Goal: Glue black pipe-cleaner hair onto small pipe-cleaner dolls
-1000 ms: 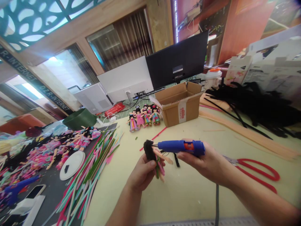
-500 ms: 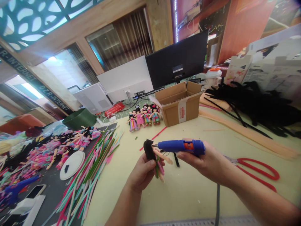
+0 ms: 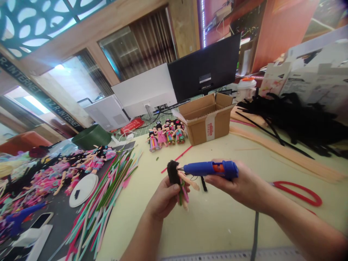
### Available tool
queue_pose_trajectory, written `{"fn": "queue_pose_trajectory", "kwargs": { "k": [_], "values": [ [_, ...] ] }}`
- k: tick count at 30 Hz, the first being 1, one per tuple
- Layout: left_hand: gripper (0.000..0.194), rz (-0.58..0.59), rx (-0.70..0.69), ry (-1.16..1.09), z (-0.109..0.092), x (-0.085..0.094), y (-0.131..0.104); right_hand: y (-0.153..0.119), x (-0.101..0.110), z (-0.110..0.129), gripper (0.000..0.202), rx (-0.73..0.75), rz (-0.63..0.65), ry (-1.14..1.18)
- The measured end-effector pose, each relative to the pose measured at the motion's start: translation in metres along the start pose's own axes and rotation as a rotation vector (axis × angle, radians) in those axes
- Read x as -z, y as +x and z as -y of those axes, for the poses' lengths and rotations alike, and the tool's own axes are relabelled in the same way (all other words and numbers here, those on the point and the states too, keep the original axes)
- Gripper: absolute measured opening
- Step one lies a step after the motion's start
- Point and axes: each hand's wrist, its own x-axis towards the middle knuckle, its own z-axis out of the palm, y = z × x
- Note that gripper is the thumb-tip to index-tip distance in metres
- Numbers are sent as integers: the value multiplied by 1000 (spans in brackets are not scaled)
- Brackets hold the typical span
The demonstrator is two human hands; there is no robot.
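Note:
My left hand point(image 3: 165, 197) is closed around a small pipe-cleaner doll point(image 3: 174, 174) with black hair, peach limbs and pink and green strips below. In my right hand point(image 3: 236, 185) is a blue glue gun point(image 3: 209, 169) with an orange part in its side, held level. Its metal nozzle points left and reaches the doll's head beside the black hair; whether it touches cannot be made out. A short black piece point(image 3: 203, 183) lies on the table just below the gun. Red-handled scissors point(image 3: 299, 190) are partly covered by my right forearm.
A cardboard box point(image 3: 209, 127) stands at the back beside several finished dolls point(image 3: 165, 136). Black pipe cleaners point(image 3: 296, 119) and peach strips point(image 3: 288, 152) lie at right. Coloured pipe cleaners point(image 3: 106, 195), a white lid point(image 3: 84, 190) and another blue glue gun point(image 3: 20, 217) are at left.
The doll and the glue gun have shifted very slightly to the right together. My right forearm has moved a little and covers more of the scissors. Both holds are the same.

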Motion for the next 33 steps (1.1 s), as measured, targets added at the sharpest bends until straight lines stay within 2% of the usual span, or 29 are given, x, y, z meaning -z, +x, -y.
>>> {"fn": "queue_pose_trajectory", "kwargs": {
  "k": [6, 10, 22, 33],
  "values": [
    [45, 26, 20, 19, 0, 2, 0, 1, 2, -10, 38, 46, -46, -26],
    [45, 36, 22, 20, -1, 2, -1, 1, 3, -15, 38, 53, -22, -28],
    [45, 65, 20, -5, 1, 0, -1, 0, 9, 0, 33, 42, 40, -40],
    [44, 95, 2, -12, 0, 0, -1, 0, 8, 1, 34, 34, 25, -59]
  ]
}}
